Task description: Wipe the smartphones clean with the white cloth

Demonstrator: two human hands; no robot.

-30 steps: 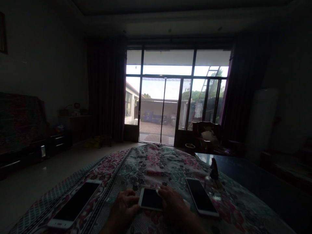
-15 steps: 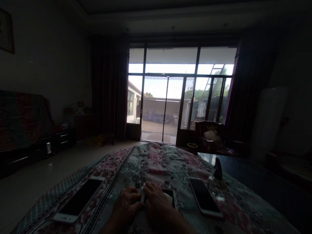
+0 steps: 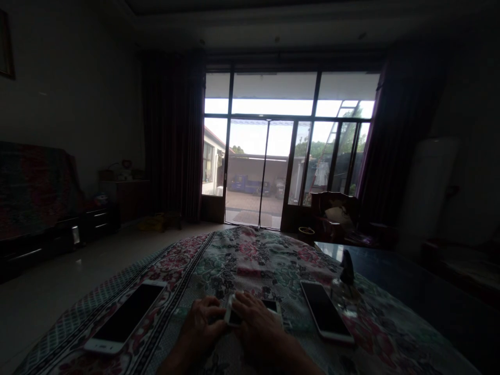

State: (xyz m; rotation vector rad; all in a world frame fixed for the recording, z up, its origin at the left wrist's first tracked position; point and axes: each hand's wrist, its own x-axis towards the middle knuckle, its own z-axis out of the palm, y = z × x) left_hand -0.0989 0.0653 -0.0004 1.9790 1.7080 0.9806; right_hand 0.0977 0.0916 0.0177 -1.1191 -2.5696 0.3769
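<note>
A white-framed phone (image 3: 235,316) with a dark screen lies sideways on the patterned cloth, between my hands. My left hand (image 3: 203,317) is closed at its left end, with thumb and fingers gripping the edge. Over the phone's screen lies my right hand (image 3: 252,317), fingers together and pressed down. A bit of pale, thin cloth (image 3: 278,315) shows beside the right palm; most of it is hidden under that hand. A second white phone (image 3: 127,316) lies to the left, screen up. A third phone (image 3: 327,311) rests to the right, also screen up and dark.
A clear spray bottle (image 3: 347,294) with a black nozzle stands beyond the right phone. The floral tablecloth (image 3: 234,265) covers the rounded table. A dark glossy surface (image 3: 375,265) adjoins at right. Ahead are glass doors (image 3: 253,177), with a wooden chair (image 3: 336,216) near them.
My right hand has shifted slightly over the screen, and the pale cloth beside it shows nearer the phone's lower right edge. My left hand keeps its grip. The whole view has tilted slightly.
</note>
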